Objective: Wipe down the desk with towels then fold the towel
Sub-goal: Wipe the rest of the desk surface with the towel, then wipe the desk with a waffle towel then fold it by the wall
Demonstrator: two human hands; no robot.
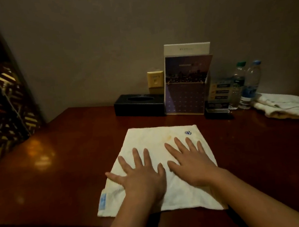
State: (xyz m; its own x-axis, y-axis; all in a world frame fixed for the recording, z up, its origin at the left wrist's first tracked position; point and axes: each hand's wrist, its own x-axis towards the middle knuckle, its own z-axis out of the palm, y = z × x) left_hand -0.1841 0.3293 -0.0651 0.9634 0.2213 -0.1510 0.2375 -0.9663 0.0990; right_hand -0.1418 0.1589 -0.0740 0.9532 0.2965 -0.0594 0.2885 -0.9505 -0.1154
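A white towel point(152, 138) lies flat as a folded rectangle on the dark red wooden desk point(68, 162), near its front edge. It carries a small blue emblem at its far right and a blue label at its near left corner. My left hand point(141, 177) presses flat on the towel's left half, fingers spread. My right hand point(191, 162) lies flat on the right half, fingers straight and spread too.
Against the wall stand a black tissue box point(139, 105), a brochure holder point(186, 84), a small sign stand point(218, 98) and two water bottles point(245, 85). A second crumpled towel point(281, 105) lies at the far right. A patterned panel point(3, 100) rises at the left.
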